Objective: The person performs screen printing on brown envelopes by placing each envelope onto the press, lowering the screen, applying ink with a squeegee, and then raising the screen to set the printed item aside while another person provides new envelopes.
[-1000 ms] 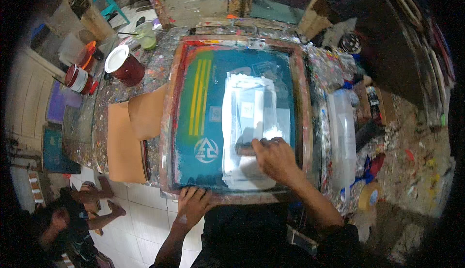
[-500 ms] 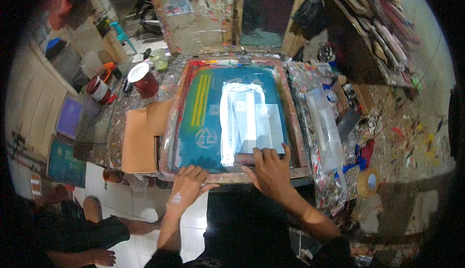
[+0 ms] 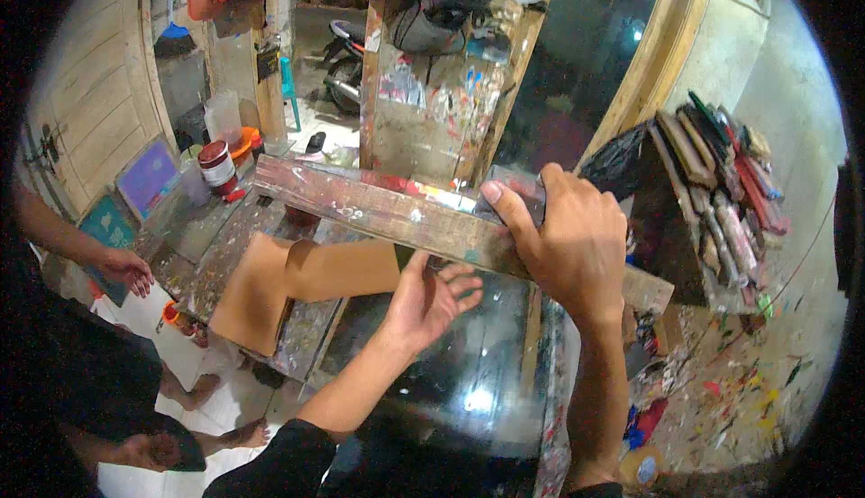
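My right hand [image 3: 577,246] grips the near edge of a paint-stained wooden screen-printing frame [image 3: 378,212], thumb on the near face. Raised and tilted, the frame shows nearly edge-on, so its mesh is hidden. Just under the frame my left hand [image 3: 428,304] is open, palm up and fingers apart. Its thumb tip comes close to the wood; whether it touches I cannot tell. Beneath both hands lies a dark shiny printing surface [image 3: 432,367]. Brown card-like sheets [image 3: 252,295] lie at its left, one part reaching in behind my left hand.
A co-worker's hand [image 3: 126,271] and bare feet are at the left. Paint tubs [image 3: 216,169] stand at the table's back left. Several old frames [image 3: 712,183] are stacked at the far right, and a tape roll [image 3: 644,466] lies near right. A doorway shows a motorbike [image 3: 345,70].
The screen frame has come up off the printing surface and tilted in my right hand. My left hand has left the frame's near-left edge and turned palm up. The view has shifted upward.
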`<state>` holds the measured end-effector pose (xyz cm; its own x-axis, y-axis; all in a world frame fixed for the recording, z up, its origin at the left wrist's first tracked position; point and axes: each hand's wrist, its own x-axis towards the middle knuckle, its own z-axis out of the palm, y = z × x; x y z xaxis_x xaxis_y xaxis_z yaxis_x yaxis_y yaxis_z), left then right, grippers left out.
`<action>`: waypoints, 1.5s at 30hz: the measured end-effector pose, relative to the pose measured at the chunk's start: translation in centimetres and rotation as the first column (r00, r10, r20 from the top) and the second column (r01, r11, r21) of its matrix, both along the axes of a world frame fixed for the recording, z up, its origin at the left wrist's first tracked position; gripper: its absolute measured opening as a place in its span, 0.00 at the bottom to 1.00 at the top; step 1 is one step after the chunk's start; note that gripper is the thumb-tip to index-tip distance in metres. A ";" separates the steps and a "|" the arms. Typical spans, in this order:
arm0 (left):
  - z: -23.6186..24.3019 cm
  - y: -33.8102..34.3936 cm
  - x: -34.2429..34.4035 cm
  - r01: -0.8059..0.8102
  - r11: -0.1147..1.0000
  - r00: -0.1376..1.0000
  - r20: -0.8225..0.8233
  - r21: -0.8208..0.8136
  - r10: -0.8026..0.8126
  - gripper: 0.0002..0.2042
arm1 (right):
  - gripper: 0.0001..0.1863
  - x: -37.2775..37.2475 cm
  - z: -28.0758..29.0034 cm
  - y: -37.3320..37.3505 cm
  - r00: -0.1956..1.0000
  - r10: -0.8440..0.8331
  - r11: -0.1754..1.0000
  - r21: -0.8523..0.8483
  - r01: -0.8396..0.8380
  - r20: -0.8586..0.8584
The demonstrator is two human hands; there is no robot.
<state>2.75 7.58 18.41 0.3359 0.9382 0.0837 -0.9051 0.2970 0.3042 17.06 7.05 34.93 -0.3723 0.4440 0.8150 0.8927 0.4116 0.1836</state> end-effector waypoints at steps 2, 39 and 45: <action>0.7 2.6 0.7 0.140 0.990 0.988 0.065 -0.027 -0.138 0.13 | 0.27 0.2 0.9 0.8 1.000 -0.001 0.999 -0.053 0.001 0.002; -5.3 6.7 -30.3 0.197 0.784 -0.954 -0.070 0.589 0.292 0.12 | 0.30 4.6 10.0 13.8 0.986 0.159 0.928 -0.350 -0.130 0.056; -19.0 3.2 -8.1 0.259 0.885 -0.711 -0.544 0.388 0.446 0.26 | 0.39 -3.3 8.8 5.6 0.980 -0.192 0.875 -0.460 0.150 -0.047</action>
<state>-5.34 10.80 -0.63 0.0593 0.9912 0.1186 0.9192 -0.1005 0.3808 13.76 12.64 43.75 -0.1931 0.8222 0.5354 0.9604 0.2702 -0.0685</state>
